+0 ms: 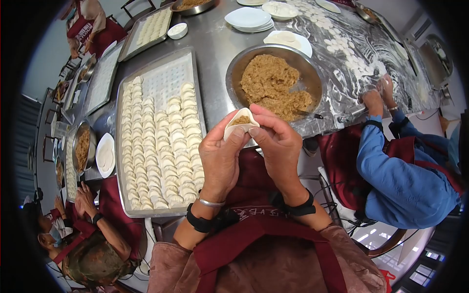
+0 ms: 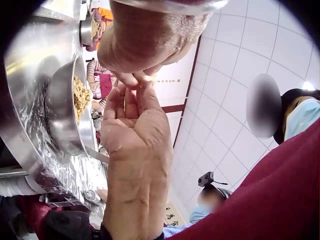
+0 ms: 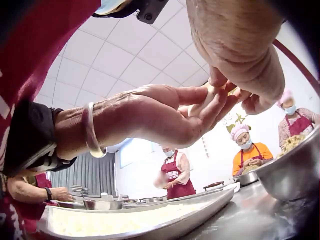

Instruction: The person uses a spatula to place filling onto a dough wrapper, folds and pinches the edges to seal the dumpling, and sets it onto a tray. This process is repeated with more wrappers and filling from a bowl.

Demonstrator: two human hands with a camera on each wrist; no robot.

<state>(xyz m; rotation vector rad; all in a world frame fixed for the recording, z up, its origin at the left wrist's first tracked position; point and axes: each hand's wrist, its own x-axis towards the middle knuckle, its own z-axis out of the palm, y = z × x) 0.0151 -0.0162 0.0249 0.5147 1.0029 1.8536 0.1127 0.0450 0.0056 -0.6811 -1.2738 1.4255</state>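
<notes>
A round dumpling wrapper [image 1: 247, 128] with brown filling [image 1: 240, 120] in it is held between both hands, partly folded up and open at the top. My left hand [image 1: 219, 158] pinches its left side, thumb on the near edge. On the other side my right hand [image 1: 279, 146] pinches it with thumb and fingers. Both thumbs come close together at the front edge. In the left wrist view the fingers of the left hand [image 2: 150, 42] and right hand [image 2: 137, 137] meet, hiding most of the wrapper.
Left of the hands lies a metal tray [image 1: 196, 63] with rows of folded dumplings [image 1: 161, 146]. Ahead sits a steel bowl [image 1: 312, 80] of filling, a utensil handle at its rim. White plates [image 1: 249, 18] and floured dough pieces [image 1: 342, 46] lie beyond. People work on both sides.
</notes>
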